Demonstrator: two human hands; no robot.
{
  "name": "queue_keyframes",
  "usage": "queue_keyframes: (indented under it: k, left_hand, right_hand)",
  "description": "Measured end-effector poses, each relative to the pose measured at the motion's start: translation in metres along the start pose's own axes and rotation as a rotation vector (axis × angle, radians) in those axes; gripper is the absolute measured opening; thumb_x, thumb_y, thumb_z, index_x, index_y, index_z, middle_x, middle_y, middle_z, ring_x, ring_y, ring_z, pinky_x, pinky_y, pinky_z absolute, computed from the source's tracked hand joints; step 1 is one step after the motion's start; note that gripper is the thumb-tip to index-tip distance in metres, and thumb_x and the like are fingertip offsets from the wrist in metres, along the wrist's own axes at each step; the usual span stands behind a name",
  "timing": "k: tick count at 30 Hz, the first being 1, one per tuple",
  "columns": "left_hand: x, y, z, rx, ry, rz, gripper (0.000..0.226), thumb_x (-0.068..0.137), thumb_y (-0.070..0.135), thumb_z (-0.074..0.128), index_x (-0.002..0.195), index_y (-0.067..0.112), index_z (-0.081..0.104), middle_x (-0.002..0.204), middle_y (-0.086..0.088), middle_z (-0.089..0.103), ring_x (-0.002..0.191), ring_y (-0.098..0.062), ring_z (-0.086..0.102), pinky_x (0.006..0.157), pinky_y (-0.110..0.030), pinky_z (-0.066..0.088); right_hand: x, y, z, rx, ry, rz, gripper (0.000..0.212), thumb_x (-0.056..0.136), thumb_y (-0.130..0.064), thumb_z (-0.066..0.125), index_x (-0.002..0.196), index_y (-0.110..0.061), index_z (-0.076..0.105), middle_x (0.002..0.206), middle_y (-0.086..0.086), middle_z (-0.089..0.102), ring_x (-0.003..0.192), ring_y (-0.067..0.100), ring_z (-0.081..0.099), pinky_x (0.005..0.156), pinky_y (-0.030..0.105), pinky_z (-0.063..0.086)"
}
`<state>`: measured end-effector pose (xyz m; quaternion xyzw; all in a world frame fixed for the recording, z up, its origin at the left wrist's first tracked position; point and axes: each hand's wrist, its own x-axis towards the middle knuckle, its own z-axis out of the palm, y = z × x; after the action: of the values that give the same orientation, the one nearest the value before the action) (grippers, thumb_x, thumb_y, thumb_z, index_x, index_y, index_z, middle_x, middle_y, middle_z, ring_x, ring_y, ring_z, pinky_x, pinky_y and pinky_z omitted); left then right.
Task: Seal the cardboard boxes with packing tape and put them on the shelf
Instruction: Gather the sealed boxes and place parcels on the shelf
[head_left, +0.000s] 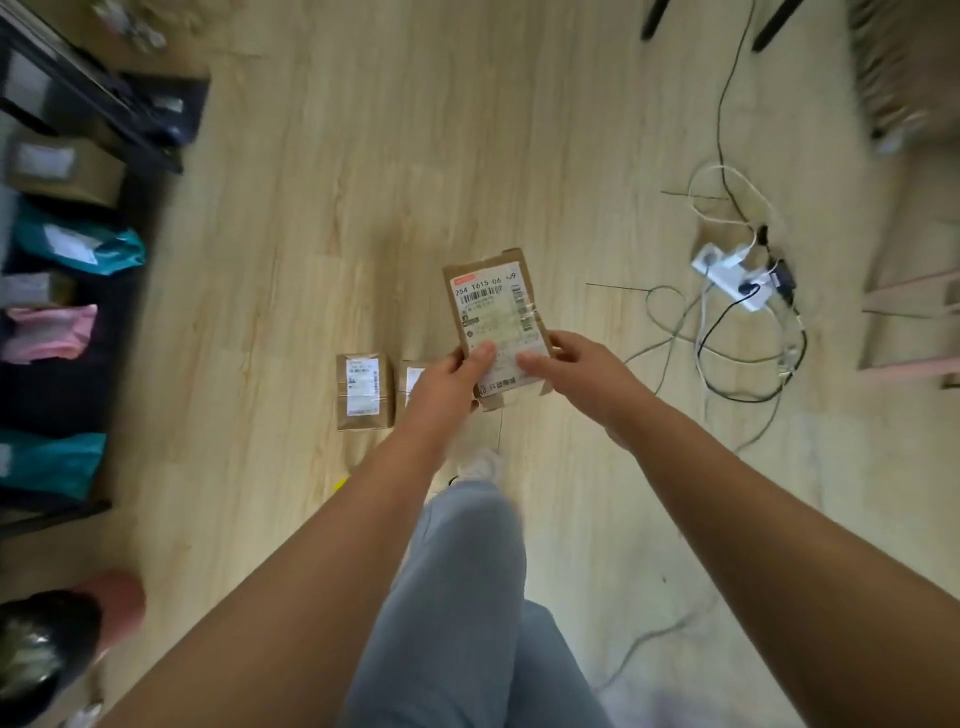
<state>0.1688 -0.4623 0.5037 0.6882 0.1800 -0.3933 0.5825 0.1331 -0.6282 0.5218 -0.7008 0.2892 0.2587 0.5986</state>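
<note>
Head view, looking straight down. The held box (493, 306), a flat brown carton with its white label (491, 325) facing up, is carried in the air above the floor (311, 208) at the centre of the view, gripped at its near end by both hands. The left hand (447, 382) holds the near left edge: the left thumb (480, 356) lies flat on the label and the other fingers are curled beneath the carton, out of sight. The right hand (576, 371) holds the near right edge in the same way, with the right thumb (535, 358) pressed on the label and the fingers wrapped round the side and underneath. The two thumbs lie near each other but apart. On the floor, left of the left hand, stands the floor box (363, 392), labelled and crossed by clear strips; just beside it, the second box (413, 379) is partly hidden by the left hand. The dark shelf (130, 119) runs along the left edge and carries a brown box (62, 169), a teal bag (88, 247) and a pink bag (52, 332), all blurred. At right a white power strip (727, 278) lies among tangled cables (727, 353). Below the arms appear grey-blue trousers (467, 571) and a white shoe (480, 465).
</note>
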Motion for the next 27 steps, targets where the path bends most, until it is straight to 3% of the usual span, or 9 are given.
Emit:
queue_keyframes:
  k: [3,7,13,17,20,23,25,27]
  left_hand:
    - [0.027,0.038,0.004,-0.075,0.003,0.009,0.014,0.103,0.033,0.052,0.11,0.028,0.062,0.11,0.001,0.072,0.104,-0.016,0.067,0.094,-0.031,0.053]
    - [0.078,0.092,0.0,-0.127,0.05,-0.008,0.015,0.101,0.036,0.054,0.109,0.028,0.064,0.108,0.002,0.073,0.105,-0.018,0.068,0.096,-0.034,0.052]
    - [0.13,0.177,-0.024,-0.212,0.164,0.002,0.01,0.102,0.034,0.053,0.098,0.031,0.062,0.093,0.011,0.07,0.086,-0.007,0.066,0.088,-0.028,0.052]
    - [0.162,0.219,-0.052,-0.288,0.278,-0.011,0.015,0.102,0.037,0.052,0.107,0.026,0.061,0.094,0.011,0.068,0.089,-0.008,0.064,0.09,-0.032,0.051]
    - [0.18,0.246,-0.075,-0.314,0.358,-0.007,0.024,0.102,0.041,0.05,0.115,0.023,0.061,0.096,0.01,0.068,0.093,-0.01,0.064,0.09,-0.031,0.052]
    - [0.2,0.276,-0.105,-0.301,0.468,-0.007,0.035,0.101,0.046,0.048,0.122,0.022,0.062,0.104,0.006,0.069,0.098,-0.013,0.065,0.096,-0.036,0.053]
    - [0.212,0.29,-0.123,-0.357,0.553,-0.01,0.039,0.1,0.048,0.05,0.127,0.02,0.06,0.112,0.003,0.068,0.104,-0.017,0.066,0.099,-0.039,0.052]
    - [0.219,0.3,-0.14,-0.443,0.66,-0.063,0.06,0.095,0.055,0.055,0.137,0.011,0.052,0.123,-0.003,0.066,0.109,-0.022,0.065,0.1,-0.043,0.052]
  right_hand:
    - [0.037,-0.037,-0.02,-0.049,-0.037,0.015,0.035,0.096,-0.028,0.065,0.129,-0.02,0.059,0.113,-0.005,0.072,0.093,0.004,0.068,0.069,0.015,0.048]
    - [0.097,-0.095,-0.043,-0.152,-0.052,0.007,0.036,0.095,-0.029,0.067,0.127,-0.016,0.055,0.113,-0.002,0.07,0.095,0.009,0.067,0.071,0.021,0.048]
    - [0.173,-0.189,-0.052,-0.25,-0.123,-0.024,0.03,0.097,-0.026,0.064,0.125,-0.016,0.062,0.111,0.0,0.072,0.088,0.009,0.065,0.068,0.021,0.044]
    - [0.227,-0.248,-0.041,-0.379,-0.206,-0.063,0.033,0.096,-0.032,0.063,0.127,-0.02,0.064,0.11,-0.003,0.073,0.1,0.016,0.069,0.087,0.032,0.054]
    - [0.265,-0.292,-0.026,-0.492,-0.31,-0.099,0.039,0.094,-0.036,0.064,0.129,-0.018,0.062,0.108,-0.003,0.073,0.097,0.015,0.07,0.091,0.04,0.057]
    - [0.307,-0.338,-0.003,-0.635,-0.411,-0.176,0.04,0.094,-0.037,0.064,0.127,-0.014,0.06,0.102,-0.01,0.07,0.088,0.007,0.069,0.077,0.032,0.058]
    - [0.332,-0.367,0.015,-0.725,-0.449,-0.217,0.039,0.095,-0.036,0.064,0.128,-0.017,0.057,0.101,-0.012,0.064,0.081,-0.001,0.061,0.065,0.022,0.048]
    - [0.347,-0.392,0.035,-0.819,-0.509,-0.238,0.035,0.096,-0.037,0.063,0.126,-0.021,0.057,0.103,-0.009,0.065,0.08,-0.002,0.058,0.063,0.021,0.045]
